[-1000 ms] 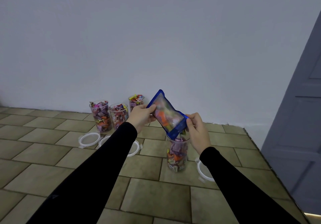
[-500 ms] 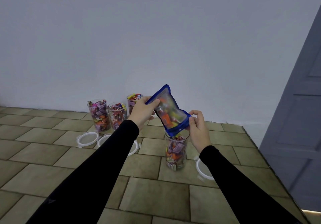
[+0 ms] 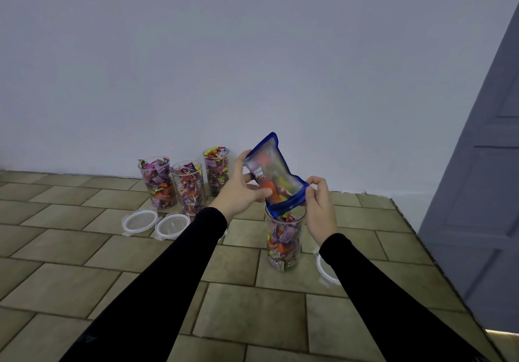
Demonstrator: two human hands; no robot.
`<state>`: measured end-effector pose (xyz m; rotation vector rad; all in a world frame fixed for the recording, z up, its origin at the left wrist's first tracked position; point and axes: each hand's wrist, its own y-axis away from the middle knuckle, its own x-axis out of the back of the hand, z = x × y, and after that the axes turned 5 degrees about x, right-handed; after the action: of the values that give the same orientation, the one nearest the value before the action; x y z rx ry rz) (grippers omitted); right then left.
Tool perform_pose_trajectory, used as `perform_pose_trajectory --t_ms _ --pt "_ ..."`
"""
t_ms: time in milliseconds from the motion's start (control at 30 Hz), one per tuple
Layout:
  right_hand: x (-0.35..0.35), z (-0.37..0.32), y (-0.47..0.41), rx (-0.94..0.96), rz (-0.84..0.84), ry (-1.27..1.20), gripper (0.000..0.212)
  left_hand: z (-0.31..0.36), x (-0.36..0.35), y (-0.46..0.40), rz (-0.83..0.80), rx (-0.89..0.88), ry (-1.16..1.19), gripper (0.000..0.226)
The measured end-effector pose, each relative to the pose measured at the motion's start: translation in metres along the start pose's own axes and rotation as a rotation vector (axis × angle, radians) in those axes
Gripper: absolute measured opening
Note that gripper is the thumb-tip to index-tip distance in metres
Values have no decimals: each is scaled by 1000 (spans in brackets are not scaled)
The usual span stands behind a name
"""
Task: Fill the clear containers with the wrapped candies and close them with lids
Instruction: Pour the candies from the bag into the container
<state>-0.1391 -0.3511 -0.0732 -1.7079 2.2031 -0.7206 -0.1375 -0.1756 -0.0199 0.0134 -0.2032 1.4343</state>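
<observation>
— While the pouch (image 3: 276, 177) hung mouth-down, what had each of your hands hold of?

— I had my left hand (image 3: 238, 190) wrapped round the pouch's side, thumb across its clear front and fingers behind it. My right hand (image 3: 320, 207) pinched the blue edge at the low corner beside the mouth. Both hands were clamped on that one bag, a little apart from each other.

— And where did the bag sit against the near container (image 3: 284, 239)?

— Tilted, its open mouth just above that container's rim, its sealed end up and away toward the wall (image 3: 252, 66). Wrapped candies (image 3: 282, 238) filled the near container almost to the top, and more showed through the bag's clear face.

— What else stood around that container?

— Three other containers (image 3: 186, 186), heaped with candies and uncovered, stood in a cluster to its left, nearer the wall. Two lids (image 3: 156, 224) lay flat on the tiled floor (image 3: 252, 314) in front of that cluster. Another lid (image 3: 324, 270) lay just to the near container's right, partly hidden under my right sleeve (image 3: 379, 291). A grey door (image 3: 483, 207) stood farther right.
</observation>
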Motion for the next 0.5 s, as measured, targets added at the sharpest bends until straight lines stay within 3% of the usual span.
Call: perform_pose_trajectory --t_ms 300,500 --pt "1 1 3 -36 -3 -181 23 8 6 0 4 -86 -212 92" --pt "0 -2 0 -41 -49 -152 22 17 0 1 -17 -106 -160 93"
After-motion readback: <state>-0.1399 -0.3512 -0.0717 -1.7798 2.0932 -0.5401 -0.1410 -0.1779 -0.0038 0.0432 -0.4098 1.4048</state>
